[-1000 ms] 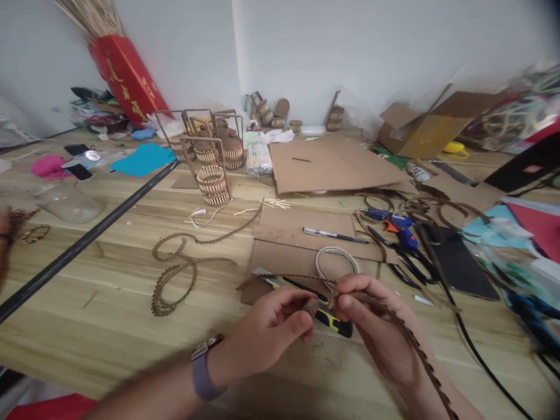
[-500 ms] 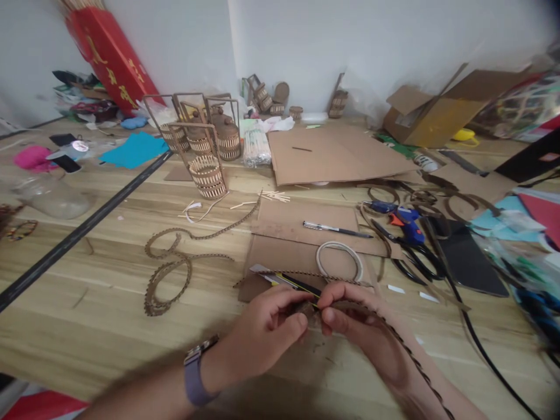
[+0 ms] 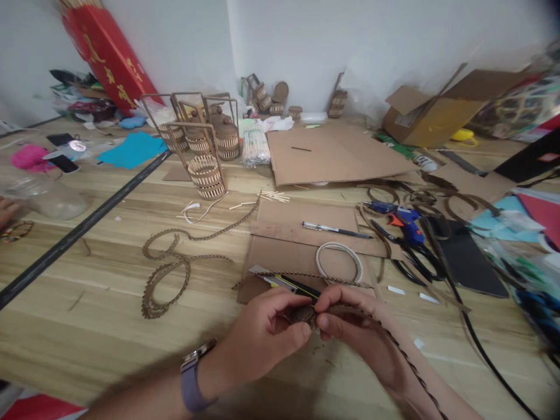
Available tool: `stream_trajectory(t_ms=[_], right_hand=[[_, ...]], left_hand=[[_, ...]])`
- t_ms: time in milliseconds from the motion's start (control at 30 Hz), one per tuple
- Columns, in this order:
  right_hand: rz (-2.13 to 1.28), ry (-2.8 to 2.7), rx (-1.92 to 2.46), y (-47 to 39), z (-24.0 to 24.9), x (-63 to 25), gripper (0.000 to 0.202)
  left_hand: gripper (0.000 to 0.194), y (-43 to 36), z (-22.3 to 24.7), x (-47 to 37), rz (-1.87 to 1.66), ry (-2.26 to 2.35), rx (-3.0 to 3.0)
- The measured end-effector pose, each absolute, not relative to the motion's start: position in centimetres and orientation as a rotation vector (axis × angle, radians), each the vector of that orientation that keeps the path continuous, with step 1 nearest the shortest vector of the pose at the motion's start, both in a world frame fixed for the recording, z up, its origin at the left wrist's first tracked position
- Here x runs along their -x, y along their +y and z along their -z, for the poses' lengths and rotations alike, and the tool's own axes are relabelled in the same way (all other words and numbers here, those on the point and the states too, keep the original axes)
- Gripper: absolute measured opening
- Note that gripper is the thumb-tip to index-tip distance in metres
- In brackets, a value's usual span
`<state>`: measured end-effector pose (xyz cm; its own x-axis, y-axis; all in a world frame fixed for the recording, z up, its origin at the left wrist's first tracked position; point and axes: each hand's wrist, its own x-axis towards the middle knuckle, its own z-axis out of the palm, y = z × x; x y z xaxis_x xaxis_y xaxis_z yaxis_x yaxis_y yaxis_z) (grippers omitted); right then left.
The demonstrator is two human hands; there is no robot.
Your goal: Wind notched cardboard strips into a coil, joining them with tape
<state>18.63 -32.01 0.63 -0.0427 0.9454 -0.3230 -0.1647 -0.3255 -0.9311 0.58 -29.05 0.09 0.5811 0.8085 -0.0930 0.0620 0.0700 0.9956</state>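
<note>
A small brown coil [image 3: 305, 315] of rolled strip is pinched between thumb and fingers of my left hand [image 3: 266, 326], which wears a watch on its wrist. My right hand [image 3: 350, 318] grips a long brown corrugated strip [image 3: 406, 353] with thumb and forefinger, close against the coil. From there the strip's tail runs down over my right forearm. Just beyond my fingertips lies a yellow and black utility knife [image 3: 301, 286]. Another scalloped strip [image 3: 301, 273] crosses behind the knife, in front of a white ring [image 3: 321, 252]. Part of the coil is hidden by my fingers.
More curled strips [image 3: 187, 274] lie on the left. Slatted baskets [image 3: 207, 181] with tall handles stand behind them. Cardboard [image 3: 280, 251] carries a pen [image 3: 336, 230]. Scissors [image 3: 413, 259], a glue gun [image 3: 409, 224] and a phone [image 3: 470, 256] are right. Another person's hand [image 3: 7, 211] shows at the left edge.
The coil has turned a little in my left fingers and shows more of its face. Another person's hand has come into view at the left edge.
</note>
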Motion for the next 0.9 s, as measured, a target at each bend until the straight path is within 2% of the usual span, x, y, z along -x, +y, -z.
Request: stream_trajectory(t_ms=[300,600,800,900], right_hand=[[-1.607,-1.033,1.365,-32.12,-1.12,-19.14,0.029],[-1.347,-1.313,1.378,-32.10,-1.18,-18.74,0.019],[-1.204,-1.431,1.378,-32.19,-0.62,-19.33,0.017],[-1.287,-1.365,1.384,-32.22,-0.84,-19.29,0.021]], left_hand=[[0.032,-29.15,0.18,-0.50,-0.670,0.774,-1.381],[0.048,-29.23,0.18,-0.39,-0.658,0.766,-1.340],[0.039,-29.38,-0.23,-0.21,-0.653,0.779,-1.379],[0.034,-29.49,-0.64,-0.19,-0.651,0.795,-1.460]])
